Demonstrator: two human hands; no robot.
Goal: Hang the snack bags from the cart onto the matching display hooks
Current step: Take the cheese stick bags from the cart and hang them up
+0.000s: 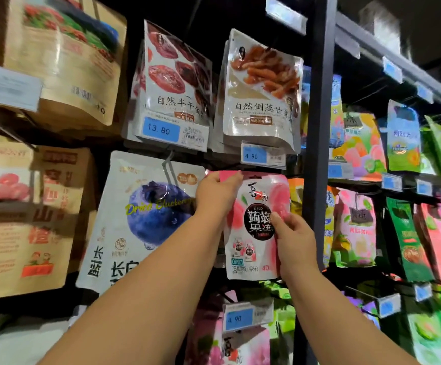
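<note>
A dark metal upright (316,122) runs from top to bottom of the rack and splits it into two bays. From it a grey shelf rail (366,48) slants away to the right, studded with blue price labels (392,66) in clear holders. The back panel (208,14) behind the goods is black. Above the rail the room is dim, and the light glints off the clear holders.
</note>
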